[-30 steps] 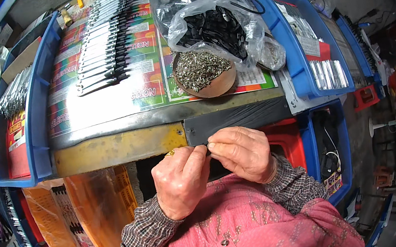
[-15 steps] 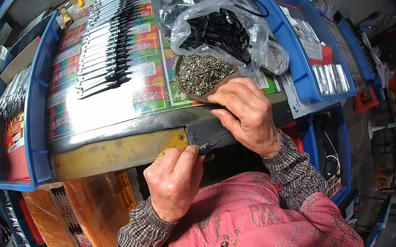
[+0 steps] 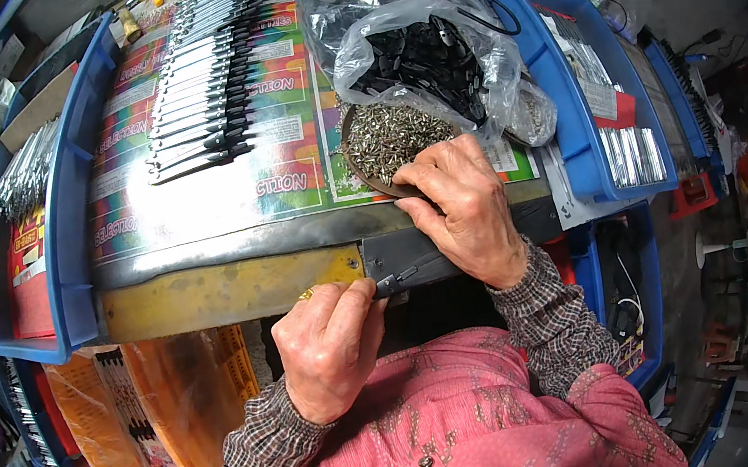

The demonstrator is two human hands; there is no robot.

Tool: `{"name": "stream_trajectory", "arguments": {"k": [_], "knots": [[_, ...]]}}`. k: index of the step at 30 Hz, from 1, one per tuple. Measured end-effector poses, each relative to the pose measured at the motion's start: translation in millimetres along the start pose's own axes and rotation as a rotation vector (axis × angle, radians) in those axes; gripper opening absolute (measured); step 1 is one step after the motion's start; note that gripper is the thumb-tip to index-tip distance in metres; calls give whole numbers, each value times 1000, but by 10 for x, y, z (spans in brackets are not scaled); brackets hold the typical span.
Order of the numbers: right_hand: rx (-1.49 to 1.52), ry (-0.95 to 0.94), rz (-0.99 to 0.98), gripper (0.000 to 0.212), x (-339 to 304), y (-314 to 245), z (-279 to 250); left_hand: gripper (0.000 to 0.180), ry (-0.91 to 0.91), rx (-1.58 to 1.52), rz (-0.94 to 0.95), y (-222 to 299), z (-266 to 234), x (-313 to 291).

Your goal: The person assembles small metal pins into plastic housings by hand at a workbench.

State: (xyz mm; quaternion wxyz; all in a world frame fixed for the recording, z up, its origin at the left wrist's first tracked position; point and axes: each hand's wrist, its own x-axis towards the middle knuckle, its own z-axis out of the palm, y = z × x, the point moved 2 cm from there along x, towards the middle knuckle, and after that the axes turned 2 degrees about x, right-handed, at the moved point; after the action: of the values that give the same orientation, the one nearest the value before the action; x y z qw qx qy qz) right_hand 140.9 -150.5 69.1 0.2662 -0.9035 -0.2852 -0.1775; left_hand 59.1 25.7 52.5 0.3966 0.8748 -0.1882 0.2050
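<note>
My left hand point(image 3: 328, 348) is closed at the table's front edge, thumb and forefinger pinching a small black plastic piece point(image 3: 387, 285) with a thin prong pointing right. My right hand point(image 3: 469, 216) reaches over the near side of a round brown dish point(image 3: 350, 145) heaped with small metal pins point(image 3: 397, 136). Its forefinger touches the pins near the rim, while the thumb stays apart from it; the other fingertips are partly hidden. Behind the dish, a clear plastic bag point(image 3: 353, 71) gapes around many black plastic pieces point(image 3: 416, 53).
A long row of metal tools with black ends point(image 3: 200, 96) lies on the colourful sheet at left. Blue bins flank the table, one with metal parts at left point(image 3: 66, 264), another at right point(image 3: 573, 127). An orange crate point(image 3: 183, 400) lined with plastic stands below the table edge.
The view has shifted slightly. My right forefinger has moved from the dish's near rim onto the pins. My left hand still pinches the black plastic piece in the same place.
</note>
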Motion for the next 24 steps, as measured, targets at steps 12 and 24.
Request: {"name": "stream_trajectory", "arguments": {"k": [12, 24], "knots": [[38, -21, 20, 17, 22, 30, -24, 24, -55, -16, -24, 26, -20, -60], [496, 27, 6, 18, -383, -383, -152, 20, -123, -107, -116, 131, -59, -69]]}}
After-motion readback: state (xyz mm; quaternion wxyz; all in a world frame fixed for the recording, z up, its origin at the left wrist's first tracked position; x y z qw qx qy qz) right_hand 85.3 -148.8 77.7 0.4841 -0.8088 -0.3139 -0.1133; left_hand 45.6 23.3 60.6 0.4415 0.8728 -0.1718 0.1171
